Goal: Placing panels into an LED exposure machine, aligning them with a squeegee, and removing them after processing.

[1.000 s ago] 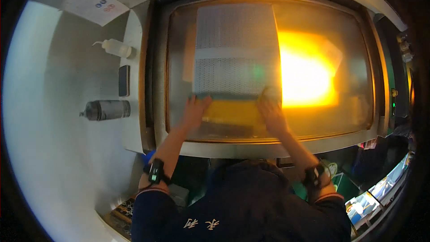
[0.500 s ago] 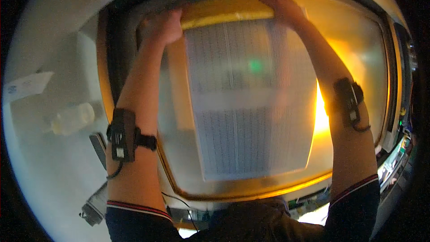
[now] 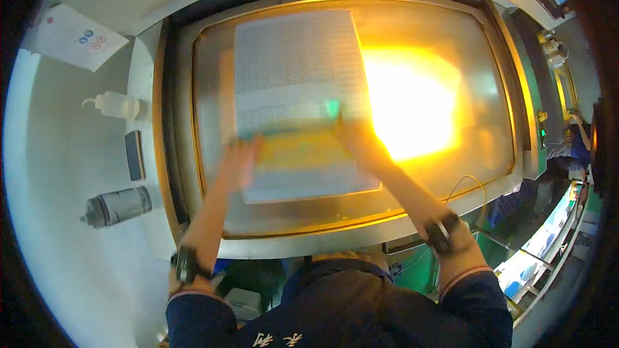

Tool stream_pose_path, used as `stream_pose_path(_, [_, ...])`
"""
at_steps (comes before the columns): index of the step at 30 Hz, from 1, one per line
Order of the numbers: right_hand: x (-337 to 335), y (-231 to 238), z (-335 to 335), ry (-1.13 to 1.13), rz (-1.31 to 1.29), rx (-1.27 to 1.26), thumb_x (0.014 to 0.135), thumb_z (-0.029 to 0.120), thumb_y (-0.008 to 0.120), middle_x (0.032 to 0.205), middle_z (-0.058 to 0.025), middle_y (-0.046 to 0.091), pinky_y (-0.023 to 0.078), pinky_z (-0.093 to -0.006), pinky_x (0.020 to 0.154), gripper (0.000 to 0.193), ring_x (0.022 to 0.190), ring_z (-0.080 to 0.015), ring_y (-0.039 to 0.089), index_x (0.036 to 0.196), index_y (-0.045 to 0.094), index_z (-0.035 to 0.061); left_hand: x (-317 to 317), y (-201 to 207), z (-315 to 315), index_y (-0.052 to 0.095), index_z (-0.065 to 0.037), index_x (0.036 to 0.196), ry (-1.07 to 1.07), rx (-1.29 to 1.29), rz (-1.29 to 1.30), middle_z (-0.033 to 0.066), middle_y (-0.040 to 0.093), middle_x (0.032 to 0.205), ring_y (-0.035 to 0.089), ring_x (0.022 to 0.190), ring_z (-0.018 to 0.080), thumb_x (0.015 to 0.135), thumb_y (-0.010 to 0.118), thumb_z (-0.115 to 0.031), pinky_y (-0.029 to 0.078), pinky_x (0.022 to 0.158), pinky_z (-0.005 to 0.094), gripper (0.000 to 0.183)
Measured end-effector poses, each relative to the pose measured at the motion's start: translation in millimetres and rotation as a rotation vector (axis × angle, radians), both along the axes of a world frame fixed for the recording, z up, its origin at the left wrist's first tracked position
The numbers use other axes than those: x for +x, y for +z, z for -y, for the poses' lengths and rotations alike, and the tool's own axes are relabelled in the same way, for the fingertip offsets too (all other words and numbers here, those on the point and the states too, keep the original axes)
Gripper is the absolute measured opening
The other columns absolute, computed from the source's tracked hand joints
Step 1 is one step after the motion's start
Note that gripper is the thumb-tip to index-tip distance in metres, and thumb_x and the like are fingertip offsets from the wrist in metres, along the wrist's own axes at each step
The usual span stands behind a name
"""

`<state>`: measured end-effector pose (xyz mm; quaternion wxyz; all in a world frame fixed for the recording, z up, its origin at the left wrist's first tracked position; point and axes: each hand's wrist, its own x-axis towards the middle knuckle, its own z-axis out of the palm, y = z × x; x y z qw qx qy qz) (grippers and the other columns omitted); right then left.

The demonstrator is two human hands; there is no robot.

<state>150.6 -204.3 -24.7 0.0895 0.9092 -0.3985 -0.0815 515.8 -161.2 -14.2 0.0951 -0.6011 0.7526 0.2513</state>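
Note:
A long yellow block (image 3: 300, 149) with a blue-green far edge lies crosswise over a pale rectangular sheet (image 3: 293, 48) with fine rows on it. My left hand (image 3: 242, 162) is closed around the block's left end, and my right hand (image 3: 361, 148) is closed around its right end. Motion blurs the block and both hands. Whether the block presses on the sheet cannot be told. Beneath the sheet is a shiny surface (image 3: 487, 129) inside a rounded metal frame, and a green light spot falls on the sheet near my right hand.
Bright yellow light (image 3: 412, 106) glares right of the sheet. On the left ledge are a white squeeze bottle (image 3: 115, 104), a dark phone (image 3: 134, 156) and a grey-capped bottle (image 3: 117, 207). A thin cable (image 3: 474, 178) loops over the near right edge. Another person (image 3: 576, 138) is at the far right.
Both hands have drawn the yellow block from the sheet's far edge toward me, past its middle. My elbows are now more bent, and the view takes in more of the surroundings.

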Motion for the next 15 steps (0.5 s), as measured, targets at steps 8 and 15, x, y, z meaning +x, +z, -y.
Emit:
stream_pose_path(8, [-108.8, 44.0, -217.7, -0.034, 0.316, 0.567, 0.075, 0.014, 0.066, 0.15, -0.0126, 0.038, 0.032, -0.0534, 0.11, 0.079, 0.135, -0.0378, 0.039, 0.147, 0.034, 0.0075, -102.4, 51.1, -208.6, 0.037, -0.016, 0.146, -0.113, 0.206, 0.018, 0.008, 0.035, 0.154, 0.029, 0.138, 0.05, 0.073, 0.063, 0.002, 0.025, 0.111, 0.0611, 0.08])
stream_pose_path(15, [-146.3, 51.4, -207.0, -0.166, 0.322, 0.661, 0.076, 0.01, 0.066, 0.148, -0.009, 0.044, 0.034, -0.0486, 0.111, 0.076, 0.134, -0.032, 0.043, 0.146, 0.038, 0.0124, -159.0, 58.5, -188.6, 0.037, -0.018, 0.147, -0.016, 0.318, 0.028, 0.0073, 0.038, 0.152, 0.038, 0.132, 0.0476, 0.074, 0.06, 0.004, 0.029, 0.109, 0.0594, 0.079])
